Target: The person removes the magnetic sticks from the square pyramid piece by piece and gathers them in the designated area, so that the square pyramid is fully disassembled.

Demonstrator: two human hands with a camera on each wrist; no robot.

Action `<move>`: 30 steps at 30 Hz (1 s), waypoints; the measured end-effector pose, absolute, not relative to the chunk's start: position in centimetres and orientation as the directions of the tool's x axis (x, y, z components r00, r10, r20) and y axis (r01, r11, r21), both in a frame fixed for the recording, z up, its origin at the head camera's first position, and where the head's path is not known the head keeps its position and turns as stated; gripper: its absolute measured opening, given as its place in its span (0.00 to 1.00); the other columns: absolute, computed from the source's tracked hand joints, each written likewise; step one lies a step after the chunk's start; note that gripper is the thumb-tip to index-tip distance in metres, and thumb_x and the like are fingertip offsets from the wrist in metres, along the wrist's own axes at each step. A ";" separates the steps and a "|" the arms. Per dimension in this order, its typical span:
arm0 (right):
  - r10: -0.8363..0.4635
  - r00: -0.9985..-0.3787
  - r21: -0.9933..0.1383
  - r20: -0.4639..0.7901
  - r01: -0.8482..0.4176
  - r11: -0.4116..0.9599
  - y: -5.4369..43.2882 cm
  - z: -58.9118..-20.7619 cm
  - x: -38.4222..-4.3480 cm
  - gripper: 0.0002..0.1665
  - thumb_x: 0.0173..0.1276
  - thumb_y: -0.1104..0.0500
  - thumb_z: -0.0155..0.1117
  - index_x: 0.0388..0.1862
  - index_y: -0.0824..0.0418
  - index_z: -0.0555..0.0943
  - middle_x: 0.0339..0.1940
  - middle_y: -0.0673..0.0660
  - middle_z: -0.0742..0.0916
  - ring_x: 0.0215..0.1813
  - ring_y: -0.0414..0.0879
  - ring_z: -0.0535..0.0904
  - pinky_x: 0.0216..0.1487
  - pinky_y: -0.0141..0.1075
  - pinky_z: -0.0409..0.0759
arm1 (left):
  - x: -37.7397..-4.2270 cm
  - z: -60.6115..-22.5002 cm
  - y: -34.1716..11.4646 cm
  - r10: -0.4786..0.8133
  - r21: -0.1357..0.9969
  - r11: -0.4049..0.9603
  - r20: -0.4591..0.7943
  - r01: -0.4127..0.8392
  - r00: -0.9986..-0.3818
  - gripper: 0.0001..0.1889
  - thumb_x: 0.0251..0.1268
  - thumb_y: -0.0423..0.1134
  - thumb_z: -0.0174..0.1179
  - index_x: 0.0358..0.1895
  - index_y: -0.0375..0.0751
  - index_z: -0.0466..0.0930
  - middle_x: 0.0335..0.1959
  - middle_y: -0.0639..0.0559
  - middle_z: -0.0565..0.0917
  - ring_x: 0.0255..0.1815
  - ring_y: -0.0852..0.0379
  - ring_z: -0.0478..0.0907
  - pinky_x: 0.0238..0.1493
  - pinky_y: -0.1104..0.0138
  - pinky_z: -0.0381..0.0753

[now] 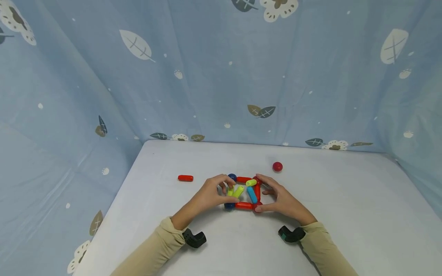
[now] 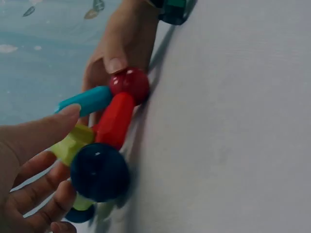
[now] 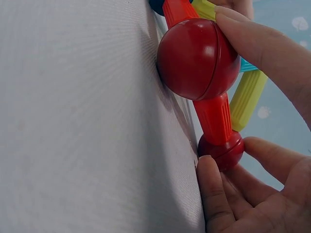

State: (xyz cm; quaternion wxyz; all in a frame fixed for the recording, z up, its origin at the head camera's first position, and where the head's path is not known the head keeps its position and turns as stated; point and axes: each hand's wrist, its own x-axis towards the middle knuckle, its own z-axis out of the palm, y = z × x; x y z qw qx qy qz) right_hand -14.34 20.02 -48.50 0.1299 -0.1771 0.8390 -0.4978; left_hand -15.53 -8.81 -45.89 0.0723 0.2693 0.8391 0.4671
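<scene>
On the table lies a frame of magnetic-looking rods and balls: red rods (image 1: 244,206), blue balls (image 2: 99,172) at its left corners and red balls (image 3: 192,58) at its right. Yellow-green rods (image 1: 251,183) and a light-blue rod (image 1: 252,194) lean up from it. My left hand (image 1: 214,191) curls around a leaning yellow-green rod (image 1: 238,191) at the left end; contact is partly hidden. The right hand (image 1: 283,199) grips the right end, thumb on the near red ball (image 1: 258,207) and fingers at the far one (image 3: 221,150).
A loose red rod (image 1: 185,178) lies on the white table (image 1: 162,161) to the left. Behind the frame, toward the right, sits a loose red ball (image 1: 277,166). Blue patterned cloth (image 1: 214,76) rises at the table's back edge.
</scene>
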 end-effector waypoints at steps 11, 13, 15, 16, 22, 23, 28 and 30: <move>-0.415 -0.908 -0.867 -0.051 -0.166 0.469 20.1 -48.2 -14.4 0.60 0.54 0.48 0.84 0.82 0.50 0.62 0.83 0.56 0.66 0.73 0.57 0.71 0.63 0.33 0.79 | -15.1 -47.0 -7.7 0.500 0.826 0.444 0.093 0.347 -0.861 0.16 0.58 0.44 0.77 0.46 0.49 0.81 0.32 0.57 0.81 0.31 0.64 0.73 0.32 0.73 0.73; -0.415 -0.909 -0.867 -0.042 -0.173 0.468 20.2 -48.2 -14.5 0.60 0.55 0.48 0.84 0.82 0.52 0.62 0.83 0.57 0.66 0.73 0.58 0.71 0.63 0.34 0.80 | -15.1 -47.0 -7.6 0.501 0.825 0.442 0.098 0.351 -0.860 0.16 0.59 0.44 0.77 0.46 0.49 0.81 0.32 0.57 0.81 0.31 0.64 0.73 0.32 0.73 0.73; -0.418 -0.908 -0.863 -0.035 -0.183 0.470 20.2 -48.2 -14.6 0.60 0.55 0.48 0.84 0.82 0.53 0.61 0.83 0.58 0.66 0.73 0.59 0.71 0.63 0.34 0.80 | -15.2 -47.0 -7.6 0.501 0.822 0.444 0.101 0.355 -0.859 0.15 0.60 0.44 0.76 0.46 0.49 0.81 0.33 0.57 0.82 0.31 0.64 0.73 0.32 0.73 0.73; -0.421 -0.906 -0.863 -0.031 -0.188 0.468 20.2 -48.3 -14.7 0.59 0.56 0.49 0.83 0.82 0.53 0.61 0.83 0.58 0.66 0.74 0.59 0.70 0.63 0.34 0.80 | -15.2 -47.0 -7.5 0.500 0.820 0.449 0.098 0.355 -0.860 0.15 0.60 0.44 0.76 0.46 0.49 0.81 0.33 0.57 0.82 0.31 0.64 0.73 0.32 0.73 0.73; -0.419 -0.907 -0.867 -0.040 -0.177 0.466 20.2 -48.4 -14.7 0.60 0.56 0.49 0.84 0.82 0.52 0.61 0.83 0.58 0.65 0.74 0.59 0.70 0.64 0.36 0.80 | -15.1 -47.0 -7.5 0.498 0.802 0.473 0.098 0.364 -0.862 0.15 0.63 0.44 0.74 0.48 0.49 0.81 0.36 0.58 0.83 0.31 0.63 0.73 0.33 0.72 0.72; -0.418 -0.907 -0.868 -0.044 -0.172 0.465 20.2 -48.4 -14.7 0.59 0.55 0.49 0.84 0.82 0.52 0.61 0.83 0.57 0.66 0.74 0.59 0.70 0.64 0.36 0.80 | -15.1 -47.0 -7.5 0.499 0.799 0.475 0.100 0.368 -0.861 0.15 0.63 0.44 0.74 0.48 0.49 0.81 0.36 0.59 0.83 0.31 0.62 0.73 0.33 0.72 0.73; -0.430 -0.902 -0.870 -0.039 -0.181 0.458 20.1 -48.5 -14.7 0.58 0.56 0.50 0.83 0.82 0.53 0.62 0.83 0.58 0.66 0.75 0.60 0.69 0.64 0.36 0.80 | -15.0 -47.1 -7.5 0.506 0.796 0.477 0.099 0.374 -0.857 0.15 0.65 0.44 0.73 0.49 0.48 0.80 0.34 0.58 0.81 0.32 0.62 0.73 0.33 0.72 0.73; -0.431 -0.902 -0.870 -0.036 -0.183 0.457 20.1 -48.7 -14.7 0.58 0.56 0.50 0.83 0.82 0.53 0.62 0.83 0.58 0.66 0.75 0.60 0.70 0.64 0.36 0.80 | -15.1 -47.2 -7.6 0.509 0.797 0.476 0.095 0.372 -0.855 0.15 0.65 0.43 0.72 0.50 0.48 0.79 0.33 0.58 0.80 0.32 0.62 0.73 0.33 0.72 0.73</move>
